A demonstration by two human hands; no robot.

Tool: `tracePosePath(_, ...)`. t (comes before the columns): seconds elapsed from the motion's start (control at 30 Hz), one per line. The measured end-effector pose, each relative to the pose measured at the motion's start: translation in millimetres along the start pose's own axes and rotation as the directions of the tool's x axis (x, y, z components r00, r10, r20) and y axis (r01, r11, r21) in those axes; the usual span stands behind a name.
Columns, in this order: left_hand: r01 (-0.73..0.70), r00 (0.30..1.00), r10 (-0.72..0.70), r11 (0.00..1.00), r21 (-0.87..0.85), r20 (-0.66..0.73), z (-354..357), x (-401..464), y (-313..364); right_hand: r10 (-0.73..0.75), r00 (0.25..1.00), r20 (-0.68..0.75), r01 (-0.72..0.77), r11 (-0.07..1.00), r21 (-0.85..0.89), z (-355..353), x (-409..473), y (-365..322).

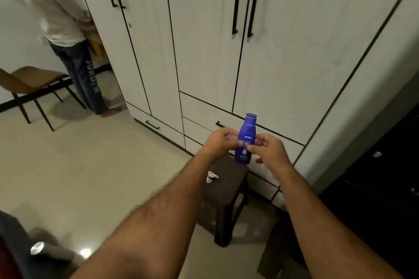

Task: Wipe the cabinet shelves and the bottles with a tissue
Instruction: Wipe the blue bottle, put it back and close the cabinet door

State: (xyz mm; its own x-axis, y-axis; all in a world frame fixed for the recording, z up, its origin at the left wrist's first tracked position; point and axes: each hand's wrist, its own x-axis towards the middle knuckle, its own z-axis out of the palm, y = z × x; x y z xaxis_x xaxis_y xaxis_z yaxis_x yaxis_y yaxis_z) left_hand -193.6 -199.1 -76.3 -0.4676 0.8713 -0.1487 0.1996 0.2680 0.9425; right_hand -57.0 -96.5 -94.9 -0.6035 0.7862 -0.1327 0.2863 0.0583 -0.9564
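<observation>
Two bare forearms reach out from the near edge, meeting over a dark stool. Left hand point(218, 141) curled around the left side of a blue bottle point(245, 140), fingers closed on it. Right hand point(267, 148) pinches the bottle's right side at mid-height, thumb and fingertips pressed to the label.

Bottle held in the air between both hands, upright, long axis vertical with a slight lean to the right at the top. Cap up, base down, white-lettered label facing the person holding it.

Below the hands: dark woven-look stool point(226, 184) standing on a pale glossy tiled floor point(90, 165). A crumpled tissue point(212, 176) lies on the stool seat near its left edge, apart from both hands.

Behind: a wall of white cabinet point(204, 41) doors, all closed, with long black handles point(237, 5); drawers beneath, also closed. Contents not visible.

Far left: another person point(68, 36) in a white top and dark trousers stands at the cabinet's end; a brown chair point(31, 81) on black legs beside them. Dark furniture at the right edge, detail unclear.
</observation>
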Motion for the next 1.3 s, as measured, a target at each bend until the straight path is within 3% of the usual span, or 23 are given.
tracePosePath(0.43,-0.079,0.962,0.052,0.993,0.09,0.268,103,-38,20,0.094,0.959,-0.268,-0.097,0.995,0.003,-77,-104,41)
tracePosePath(0.77,-0.054,0.887,-0.029,0.984,0.168,0.46,247,-66,16,0.229,0.922,-0.312,-0.229,0.973,0.036,-187,-189,117)
tracePosePath(0.97,0.016,0.873,-0.105,0.982,0.186,0.477,349,-85,-14,0.302,0.899,-0.317,-0.318,0.948,0.003,-248,-218,197)
tracePosePath(1.3,0.145,0.889,-0.206,0.974,0.174,0.409,427,-84,-73,0.372,0.864,-0.341,-0.412,0.91,-0.052,-274,-216,285)
